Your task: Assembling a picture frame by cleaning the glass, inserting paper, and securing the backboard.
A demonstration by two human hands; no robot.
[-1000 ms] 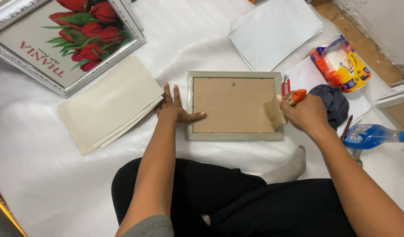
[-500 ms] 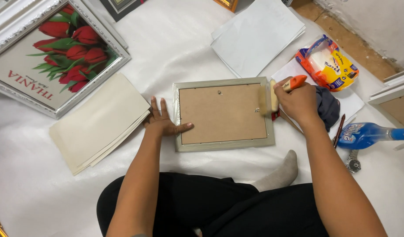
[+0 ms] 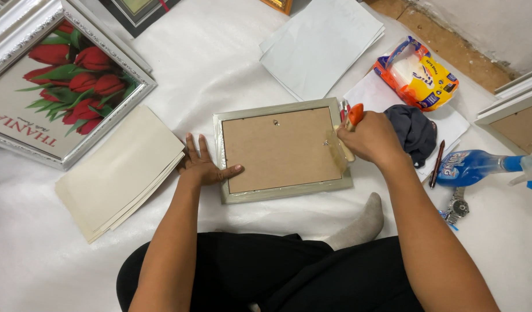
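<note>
— Since a moment ago the right hand (image 3: 373, 138) has slid its tape roll (image 3: 339, 151) slightly along the frame's three o'clock edge.
— And the grips?
— Right closed around the roll; left hand (image 3: 203, 167) flat, fingers spread, pinning the face-down picture frame (image 3: 280, 150) at nine o'clock.
— Progress?
— Left and bottom edges look taped; the right edge seems underway.
</note>
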